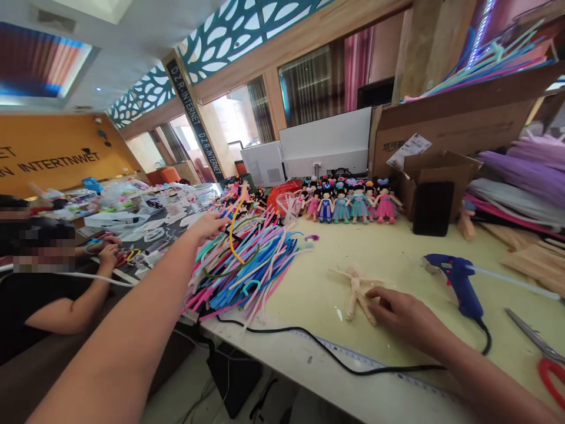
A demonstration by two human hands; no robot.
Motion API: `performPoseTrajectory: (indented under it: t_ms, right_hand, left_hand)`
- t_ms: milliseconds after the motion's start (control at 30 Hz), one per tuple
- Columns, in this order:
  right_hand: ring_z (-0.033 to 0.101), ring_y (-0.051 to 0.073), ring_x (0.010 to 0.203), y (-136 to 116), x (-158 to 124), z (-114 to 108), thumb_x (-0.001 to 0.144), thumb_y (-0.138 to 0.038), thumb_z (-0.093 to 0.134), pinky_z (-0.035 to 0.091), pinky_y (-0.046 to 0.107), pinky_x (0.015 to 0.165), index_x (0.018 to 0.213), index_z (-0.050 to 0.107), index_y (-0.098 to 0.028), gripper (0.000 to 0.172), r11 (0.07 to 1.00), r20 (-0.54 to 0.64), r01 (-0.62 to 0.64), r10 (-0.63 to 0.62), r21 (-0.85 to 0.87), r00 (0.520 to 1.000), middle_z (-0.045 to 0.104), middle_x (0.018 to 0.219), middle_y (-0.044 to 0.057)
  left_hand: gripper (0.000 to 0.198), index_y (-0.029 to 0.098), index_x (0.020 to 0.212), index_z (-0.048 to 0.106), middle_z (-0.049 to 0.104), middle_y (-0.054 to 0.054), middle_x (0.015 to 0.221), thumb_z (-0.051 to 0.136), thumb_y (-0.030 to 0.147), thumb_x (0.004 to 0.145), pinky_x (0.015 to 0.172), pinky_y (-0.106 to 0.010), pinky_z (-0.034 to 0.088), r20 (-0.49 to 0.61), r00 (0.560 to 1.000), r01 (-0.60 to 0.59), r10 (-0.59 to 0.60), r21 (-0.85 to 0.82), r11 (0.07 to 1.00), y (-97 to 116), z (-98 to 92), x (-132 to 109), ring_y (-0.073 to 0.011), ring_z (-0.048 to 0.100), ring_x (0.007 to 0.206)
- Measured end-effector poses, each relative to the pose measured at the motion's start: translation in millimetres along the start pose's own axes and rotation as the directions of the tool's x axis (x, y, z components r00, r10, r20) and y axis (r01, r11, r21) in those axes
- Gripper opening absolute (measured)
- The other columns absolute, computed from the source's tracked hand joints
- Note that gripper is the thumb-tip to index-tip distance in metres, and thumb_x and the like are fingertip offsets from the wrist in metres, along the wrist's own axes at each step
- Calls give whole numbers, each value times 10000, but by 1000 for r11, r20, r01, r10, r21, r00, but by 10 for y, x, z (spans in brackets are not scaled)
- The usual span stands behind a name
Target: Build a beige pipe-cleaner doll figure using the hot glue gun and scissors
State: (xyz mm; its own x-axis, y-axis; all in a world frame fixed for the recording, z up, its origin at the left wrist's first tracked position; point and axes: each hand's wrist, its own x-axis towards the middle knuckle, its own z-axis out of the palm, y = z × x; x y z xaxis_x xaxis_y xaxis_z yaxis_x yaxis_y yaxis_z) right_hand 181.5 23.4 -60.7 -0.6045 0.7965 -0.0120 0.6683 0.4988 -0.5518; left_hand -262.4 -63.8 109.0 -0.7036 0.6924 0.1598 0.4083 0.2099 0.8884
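My left hand (212, 227) reaches out over a big pile of coloured fuzzy stems (260, 268), its fingers bent beside a yellow stem (233, 232). Whether the fingers grip anything there is too small to tell. On the pale green table top (309, 300), a beige doll figure (354, 287) lies flat with its arms spread. My right hand (392, 309) rests at the figure's lower right, thumb and forefinger touching its leg. A blue glue gun (457, 282) lies to the right of this hand.
Scissors (549, 359) lie at the right edge. Finished dolls (348, 203) stand in a row behind, near a black phone-like slab (433, 207) and cardboard boxes (463, 112). A black cable (318, 341) crosses the front edge. People sit at the left.
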Motion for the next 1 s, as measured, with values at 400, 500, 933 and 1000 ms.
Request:
performPoseTrajectory:
  t_ms: [400, 500, 933, 1000]
  right_hand:
    - [656, 227, 730, 9, 5, 21, 871, -369, 437, 417, 302, 637, 964, 698, -237, 306, 998, -40, 68, -68, 2, 997, 731, 814, 45]
    - [659, 227, 731, 24, 3, 38, 872, -365, 438, 423, 304, 641, 995, 693, -236, 311, 998, -47, 66, -66, 4, 997, 728, 813, 42]
    - [507, 135, 590, -763, 22, -429, 823, -362, 560, 396, 250, 539, 1131, 636, -173, 369, 779, -242, 222, -92, 587, 966, 537, 648, -33]
    - [482, 112, 562, -1042, 50, -566, 784, -355, 631, 395, 231, 504, 1299, 529, -173, 556, 669, -239, 229, -79, 707, 968, 534, 693, -52]
  left_hand:
    - [76, 189, 820, 510, 472, 68, 525, 569, 222, 786, 370, -159, 266, -115, 991, -93, 68, -233, 968, 508, 267, 101, -50, 365, 363]
    - [117, 188, 784, 509, 421, 85, 479, 614, 239, 771, 345, -157, 175, -16, 999, -41, 38, -233, 972, 557, 338, 39, -38, 276, 325]
    - [283, 211, 744, 624, 448, 43, 533, 715, 478, 721, 365, -197, 152, 457, 881, -3, 124, -256, 967, 619, 772, -1038, -53, 289, 369]
    - [304, 227, 732, 634, 431, 42, 530, 723, 517, 705, 369, -211, 133, 512, 849, -7, 128, -231, 973, 609, 885, -1201, -68, 295, 380]
